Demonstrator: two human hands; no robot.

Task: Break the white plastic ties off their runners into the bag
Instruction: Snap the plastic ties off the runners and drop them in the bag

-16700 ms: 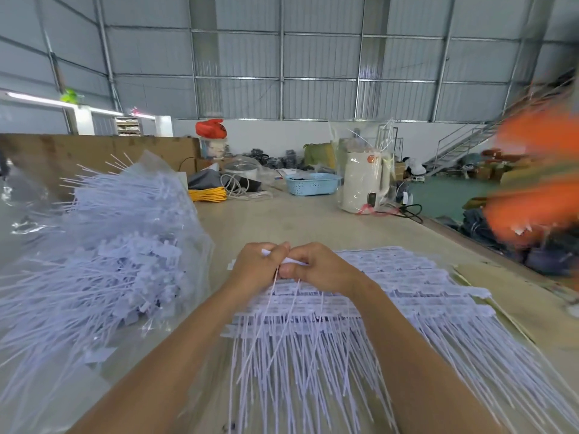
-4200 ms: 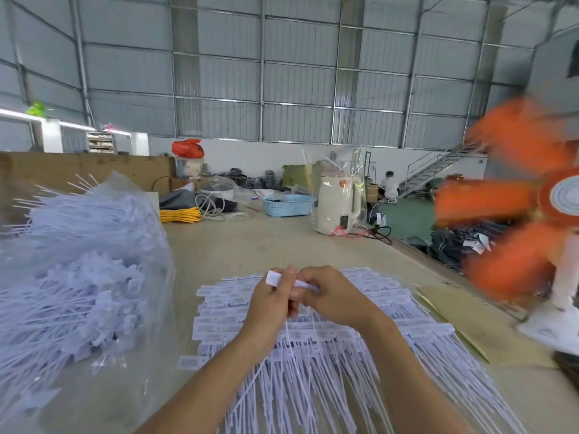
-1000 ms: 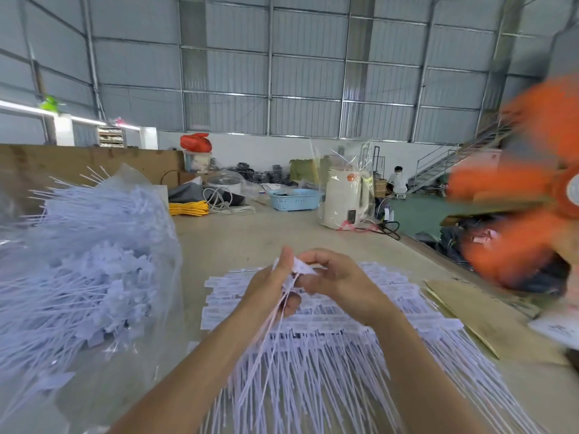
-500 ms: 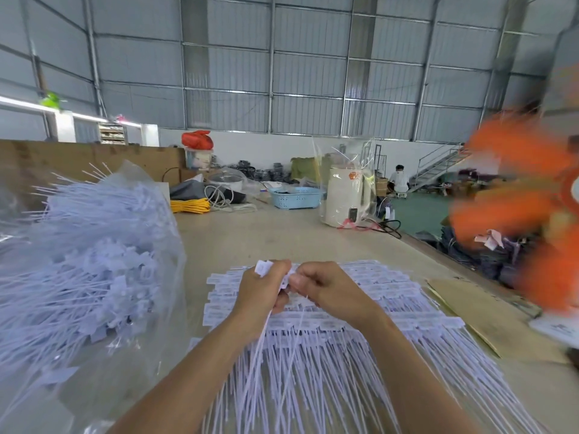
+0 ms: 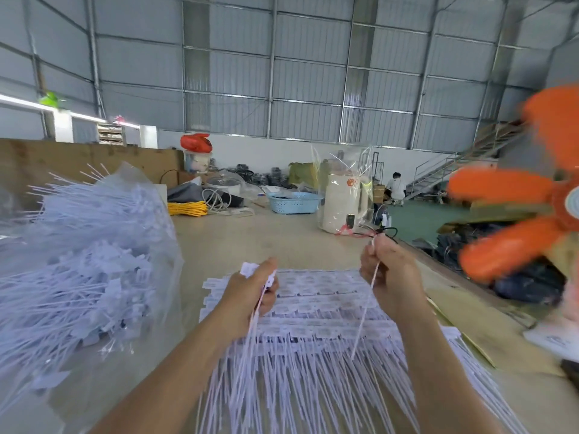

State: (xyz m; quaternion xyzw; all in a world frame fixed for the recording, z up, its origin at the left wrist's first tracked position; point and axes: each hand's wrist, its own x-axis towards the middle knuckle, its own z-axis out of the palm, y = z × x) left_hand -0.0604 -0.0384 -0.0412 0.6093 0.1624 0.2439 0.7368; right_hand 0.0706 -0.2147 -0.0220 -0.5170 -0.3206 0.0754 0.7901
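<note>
A flat pile of white plastic ties (image 5: pixel 322 311) on their runners covers the table in front of me. My left hand (image 5: pixel 250 296) grips a bunch of loose ties (image 5: pixel 253 327) by their flat heads, with the tails hanging down. My right hand (image 5: pixel 387 270) is raised to the right and pinches a single thin white strip (image 5: pixel 363 321) that hangs down over the pile. At my left stands a clear plastic bag (image 5: pixel 91 264), bulging with separated ties.
A spinning orange fan (image 5: pixel 513 211) blurs the right edge, close to my right hand. Flat cardboard (image 5: pixel 470 327) lies under the pile's right side. Farther back on the table are a white kettle in plastic (image 5: pixel 343 205), a blue basket (image 5: pixel 294 203) and yellow cord (image 5: pixel 188 209).
My hands, together at the middle half a second ago, have pulled apart. The right hand has swung up and to the right with one thin strip; the left keeps the bunch.
</note>
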